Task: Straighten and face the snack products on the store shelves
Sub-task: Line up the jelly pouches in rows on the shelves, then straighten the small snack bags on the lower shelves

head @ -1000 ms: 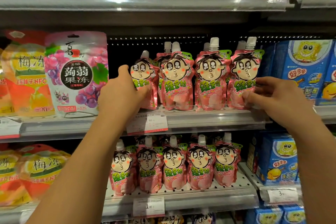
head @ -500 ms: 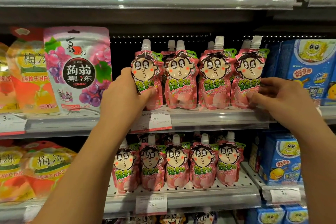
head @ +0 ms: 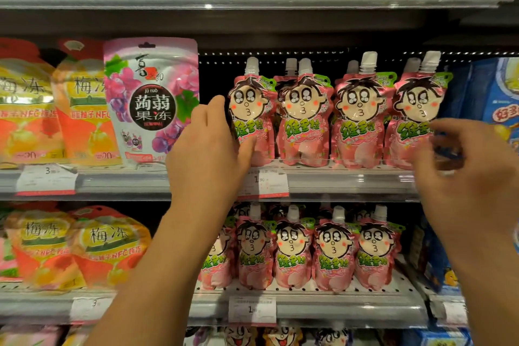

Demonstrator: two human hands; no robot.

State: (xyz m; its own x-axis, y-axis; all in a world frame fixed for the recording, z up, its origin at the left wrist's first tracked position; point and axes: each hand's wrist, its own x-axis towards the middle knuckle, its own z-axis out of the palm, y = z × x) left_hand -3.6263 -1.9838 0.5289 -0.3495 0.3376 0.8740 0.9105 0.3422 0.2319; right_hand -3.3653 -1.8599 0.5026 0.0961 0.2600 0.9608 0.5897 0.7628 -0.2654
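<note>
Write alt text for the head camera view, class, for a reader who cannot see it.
A person's left hand grips the leftmost pink spouted pouch in a row of four on a store shelf, while the blurred right hand hovers open by the rightmost pouch. A grape jelly bag stands left; a similar row sits below.

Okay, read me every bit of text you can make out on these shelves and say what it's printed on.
"jǔ ruò 蒟蒻果冻": purple grape bag
"梅冻" and "NFC": orange bags
"维多粒": pink spouted pouches
"1.90": price tag under the pouches
"3": left price tag
Blue boxes and other small print: too blurred.
</note>
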